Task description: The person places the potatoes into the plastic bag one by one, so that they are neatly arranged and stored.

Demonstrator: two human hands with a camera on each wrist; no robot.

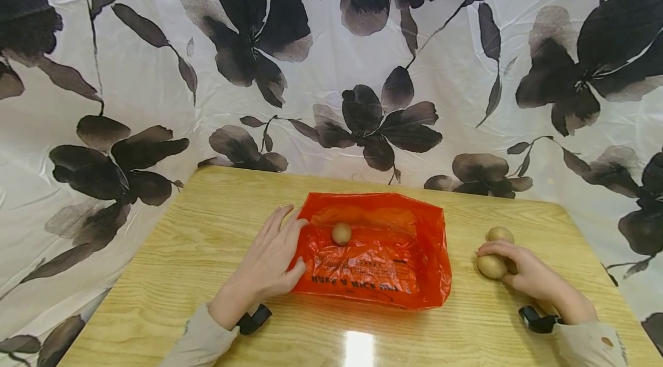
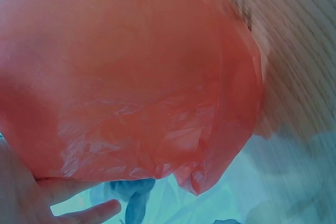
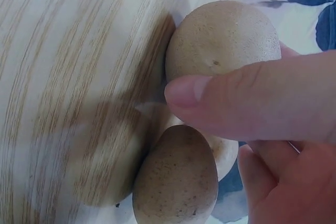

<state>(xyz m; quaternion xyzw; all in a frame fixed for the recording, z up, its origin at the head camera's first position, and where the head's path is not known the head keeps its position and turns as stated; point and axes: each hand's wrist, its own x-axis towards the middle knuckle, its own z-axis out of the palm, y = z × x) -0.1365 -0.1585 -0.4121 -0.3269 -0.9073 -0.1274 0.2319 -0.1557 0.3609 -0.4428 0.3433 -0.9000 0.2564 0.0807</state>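
Observation:
A red plastic bag (image 1: 435, 252) with dark printing lies spread on the table, its mouth facing up. One round brown potato (image 1: 341, 234) sits inside it. My left hand (image 1: 269, 257) rests against the bag's left side, fingers extended and fingertips at the rim. In the left wrist view, the bag's side (image 2: 131, 77) fills most of the picture above the left fingers. To the right of the bag, my right hand (image 1: 533, 275) grips a potato (image 1: 489, 267) between thumb and fingers. Another potato (image 1: 500, 234) lies just behind it. A speckled potato (image 3: 176, 177) shows below the right thumb.
The wooden table (image 1: 207, 211) extends around the bag. Behind it hangs a white cloth (image 1: 321, 68) with dark flowers. A black wrist device (image 1: 254, 319) sits at the left wrist, and another black device (image 1: 538, 320) at the right.

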